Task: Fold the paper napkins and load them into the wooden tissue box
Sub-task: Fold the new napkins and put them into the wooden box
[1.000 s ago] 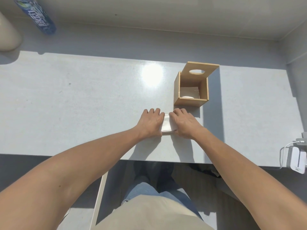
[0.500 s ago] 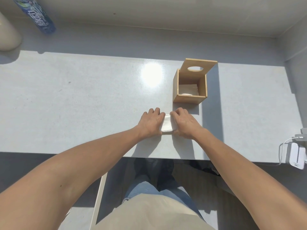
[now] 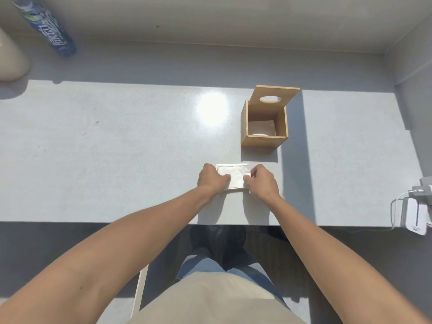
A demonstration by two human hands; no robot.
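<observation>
A folded white paper napkin [image 3: 235,175] lies flat on the grey table [image 3: 117,148] near its front edge. My left hand [image 3: 211,177] pinches the napkin's left side and my right hand [image 3: 263,181] pinches its right side. Just beyond them the wooden tissue box [image 3: 264,140] stands open, its lid [image 3: 275,95] with an oval hole tipped up at the back. White napkins [image 3: 261,128] lie at the bottom of the box.
A blue plastic bottle [image 3: 46,28] and a beige rounded object [image 3: 11,59] sit at the far left. A white charger with cables [image 3: 415,216] rests at the table's right front corner. My legs show below the table edge.
My hands have slid apart from the middle of the napkin to its two sides, uncovering most of it. My fingers now curl on its edges instead of pressing flat.
</observation>
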